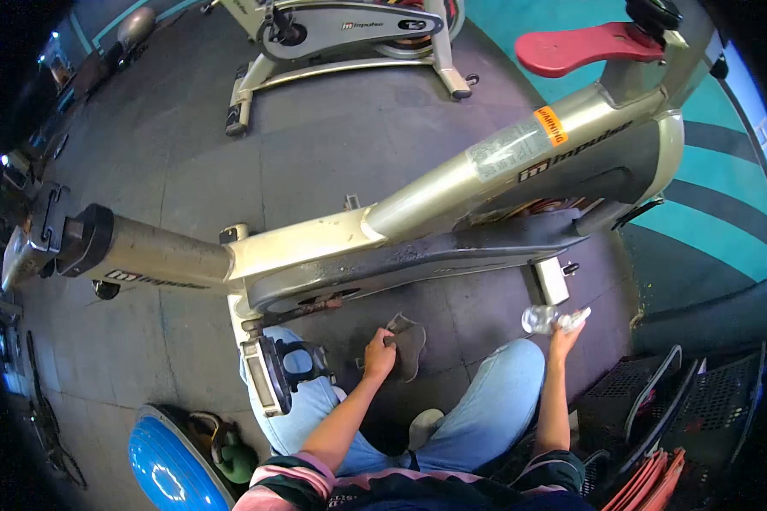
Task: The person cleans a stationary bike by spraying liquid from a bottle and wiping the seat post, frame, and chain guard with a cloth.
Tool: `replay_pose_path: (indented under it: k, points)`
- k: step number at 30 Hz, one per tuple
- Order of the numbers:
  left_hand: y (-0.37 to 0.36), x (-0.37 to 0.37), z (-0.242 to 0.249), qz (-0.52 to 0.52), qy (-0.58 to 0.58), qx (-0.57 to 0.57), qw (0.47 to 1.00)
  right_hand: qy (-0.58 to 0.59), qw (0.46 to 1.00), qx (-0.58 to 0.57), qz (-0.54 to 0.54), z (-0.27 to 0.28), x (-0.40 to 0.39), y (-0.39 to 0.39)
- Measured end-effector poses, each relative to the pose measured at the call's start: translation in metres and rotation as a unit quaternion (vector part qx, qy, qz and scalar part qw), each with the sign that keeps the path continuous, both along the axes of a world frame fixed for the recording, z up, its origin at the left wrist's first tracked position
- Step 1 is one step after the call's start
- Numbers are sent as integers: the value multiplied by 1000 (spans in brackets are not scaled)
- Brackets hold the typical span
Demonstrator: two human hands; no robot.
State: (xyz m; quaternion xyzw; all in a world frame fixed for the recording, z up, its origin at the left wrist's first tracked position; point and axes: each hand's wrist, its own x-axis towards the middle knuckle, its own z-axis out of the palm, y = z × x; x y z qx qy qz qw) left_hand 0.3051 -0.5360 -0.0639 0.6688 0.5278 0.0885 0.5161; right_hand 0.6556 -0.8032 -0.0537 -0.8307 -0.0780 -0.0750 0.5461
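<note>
Left hand [379, 356]: fingers curled closed around a limp dark grey cloth [411, 347], which hangs just right of the fist. Right hand [564, 337]: fingers wrapped at the white top of a clear plastic spray bottle [539, 320], bottle tilted nearly flat, body pointing left; exact finger spread on the trigger too small to tell. Cloth and bottle well apart, both on the near side of a silver-and-black exercise bike [307, 247]. Room between them: strip of dark grey tiled floor [473, 328], edged by bike's lower frame ahead and knee in light blue jeans [511, 375] behind. Tighter at the sides: black pedal with silver edge [267, 377] left of the cloth hand, black perforated metal rack [626, 379] near the bottle arm's right.
</note>
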Motion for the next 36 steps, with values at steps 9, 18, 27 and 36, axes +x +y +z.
replay_pose_path:
  k: [9,18,27,36]
  points:
    - [4,-6,-20,104,-138,-131,976,64,980,-156,-106,-95,-33,-73]
    - [13,2,4,92,-226,-283,928,67,967,-132,-209,-65,-58,-118]
    - [7,18,36,53,-284,-295,911,91,956,-35,277,124,-156,110]
    - [12,4,76,35,-380,-329,864,312,851,64,417,129,-163,173]
